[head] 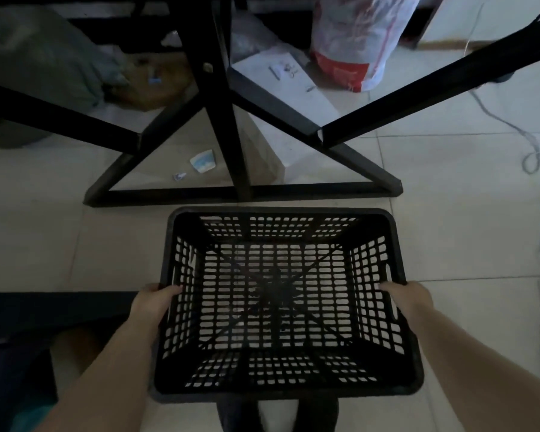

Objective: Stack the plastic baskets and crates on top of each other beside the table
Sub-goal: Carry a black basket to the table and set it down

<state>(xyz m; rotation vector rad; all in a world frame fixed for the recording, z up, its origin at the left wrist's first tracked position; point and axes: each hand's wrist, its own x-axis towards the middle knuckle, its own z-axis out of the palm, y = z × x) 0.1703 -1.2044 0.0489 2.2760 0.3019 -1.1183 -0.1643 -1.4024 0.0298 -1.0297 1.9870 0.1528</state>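
Note:
A black plastic crate (281,213) with perforated walls and floor fills the lower middle of the head view, open side up, held above the tiled floor. My left hand (152,302) grips its left rim, fingers hooked inside. My right hand (410,299) grips the right rim near the handle slot. The crate is empty; the floor shows through its holes. The black table frame (231,193) stands just beyond the crate's far edge.
A white box (281,98) and a red-and-white bag (356,42) lie under the table. A grey sack (41,57) sits at far left. A cable (518,132) trails across the tiles at right. Dark items (19,322) stand at lower left. Small litter (203,162) lies under the frame.

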